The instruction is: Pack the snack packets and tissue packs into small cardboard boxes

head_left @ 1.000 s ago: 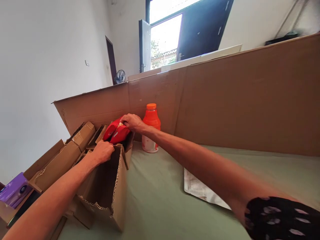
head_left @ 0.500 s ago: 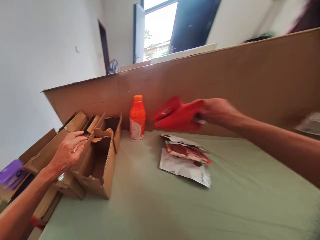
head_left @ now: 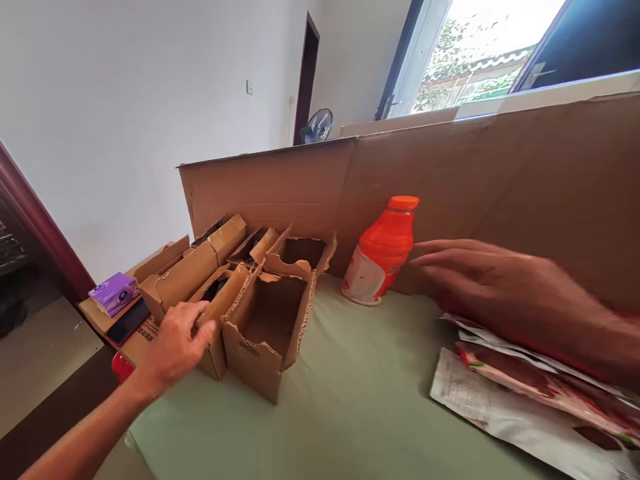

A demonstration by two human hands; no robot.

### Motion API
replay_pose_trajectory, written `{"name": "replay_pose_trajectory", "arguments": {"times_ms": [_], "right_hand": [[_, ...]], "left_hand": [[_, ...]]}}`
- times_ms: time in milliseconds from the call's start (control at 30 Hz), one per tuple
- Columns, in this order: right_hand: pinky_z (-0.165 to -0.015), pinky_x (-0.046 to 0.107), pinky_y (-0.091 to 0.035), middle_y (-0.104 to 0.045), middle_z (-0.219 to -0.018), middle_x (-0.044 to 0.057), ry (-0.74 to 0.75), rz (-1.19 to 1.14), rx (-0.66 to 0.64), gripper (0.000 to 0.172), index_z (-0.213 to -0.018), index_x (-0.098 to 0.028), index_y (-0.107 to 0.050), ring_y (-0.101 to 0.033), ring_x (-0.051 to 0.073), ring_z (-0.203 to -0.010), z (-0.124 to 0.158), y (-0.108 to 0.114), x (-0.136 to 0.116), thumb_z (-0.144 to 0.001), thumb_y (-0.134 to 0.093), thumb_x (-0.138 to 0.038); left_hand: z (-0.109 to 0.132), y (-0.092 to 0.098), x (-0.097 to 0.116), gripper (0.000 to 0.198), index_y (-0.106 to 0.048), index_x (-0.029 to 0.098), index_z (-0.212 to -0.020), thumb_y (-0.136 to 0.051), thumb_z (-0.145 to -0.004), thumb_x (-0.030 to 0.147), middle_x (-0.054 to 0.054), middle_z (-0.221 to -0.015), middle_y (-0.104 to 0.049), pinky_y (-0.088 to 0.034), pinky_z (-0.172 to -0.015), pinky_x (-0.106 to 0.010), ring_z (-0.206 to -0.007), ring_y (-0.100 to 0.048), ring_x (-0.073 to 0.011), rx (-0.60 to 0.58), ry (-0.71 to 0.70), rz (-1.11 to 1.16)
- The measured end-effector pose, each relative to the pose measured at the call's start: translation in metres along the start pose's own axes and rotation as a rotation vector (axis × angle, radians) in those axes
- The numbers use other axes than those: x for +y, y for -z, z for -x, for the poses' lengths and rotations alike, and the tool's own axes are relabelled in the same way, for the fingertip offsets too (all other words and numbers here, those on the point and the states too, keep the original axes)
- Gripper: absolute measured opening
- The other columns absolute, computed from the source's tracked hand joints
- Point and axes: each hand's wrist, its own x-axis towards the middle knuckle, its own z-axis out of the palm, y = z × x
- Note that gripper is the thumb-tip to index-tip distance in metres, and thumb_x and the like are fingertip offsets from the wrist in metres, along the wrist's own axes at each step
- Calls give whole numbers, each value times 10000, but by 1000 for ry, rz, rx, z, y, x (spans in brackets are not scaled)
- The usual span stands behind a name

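Beside the orange bottle (head_left: 377,250), a right hand (head_left: 505,277) was held extended

The scene was closed off at the back by a cardboard panel (head_left: 450,187). On the cloth-covered counter (head_left: 360,380), cardboard boxes (head_left: 250,367) were grouped at the left and pouches (head_left: 475,393) were piled at the right; the bottle was placed between, near the panel.

Nothing was seen gripped by the right hand: its fingers were stretched out loosely at the bottle's side, and contact could not be told. A steady hold was judged best taken around the bottle's body, below the cap (head_left: 403,203), with the pouches left undisturbed by the wrist. The left hand (head_left: 177,343) was half open at a narrow box (head_left: 215,350); no firm grip was shown, and only light pressure was judged advisable on bendable cardboard.

No brand could be read. A purple packet (head_left: 114,292) was marked with a round dark logo; the bottle's pale label (head_left: 367,277) and the printed characters (head_left: 149,330) on nearby cardboard were too small to be made out.
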Motion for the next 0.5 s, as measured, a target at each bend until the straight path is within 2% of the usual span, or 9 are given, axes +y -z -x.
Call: {"name": "replay_pose_trajectory", "arguments": {"times_ms": [100,167,233,333,433,500], "right_hand": [[-898,414,-572,-769,-1134,47,127,-233,-98,254,-961,-333,-765,-721,247,-1012,-22,-21,-84,-946,-530,-428],[-926,402,-565,-761,-1161,51,215,-269,-209,298,-1027,-307,-761,-712,239,-1041,-39,-35,-133,-987,-474,-376],[-957,390,-538,-762,-1160,52,325,-235,-341,331,-1082,-292,-763,-698,236,-1068,-58,-51,-173,-1007,-441,-309],[-933,340,-508,-764,-1150,37,535,-141,-582,306,-1073,-290,-777,-693,222,-1047,-88,-78,-214,-972,-500,-209],[-886,292,-489,-757,-1167,42,748,27,-800,338,-1108,-276,-773,-684,219,-1078,-110,-111,-236,-849,-625,-118],[-830,282,-491,-767,-1131,71,811,152,-867,430,-1181,-244,-753,-691,237,-1076,-114,-135,-244,-779,-689,-105]], "left_hand": [[19,-16,15,368,-632,167,-1289,-521,-940,194,-120,-1156,-758,-556,-964,-444,-1087,-696,-267,70,-184,-5],[28,-27,20,432,-566,161,-1360,-484,-939,107,-130,-1162,-756,-544,-965,-450,-1100,-696,-263,155,-311,-28],[33,-35,21,468,-531,167,-1391,-464,-940,59,-121,-1110,-769,-547,-929,-440,-1064,-712,-251,227,-354,-36],[36,-44,17,408,-604,199,-1290,-478,-936,39,-77,-994,-790,-547,-843,-406,-951,-732,-227,300,-334,-19],[37,-50,11,290,-656,205,-1141,-515,-937,53,-48,-938,-790,-530,-780,-379,-879,-723,-206,333,-287,14],[39,-54,8,248,-652,206,-1097,-524,-945,56,-34,-926,-789,-515,-772,-368,-881,-718,-197,349,-267,31]]}}
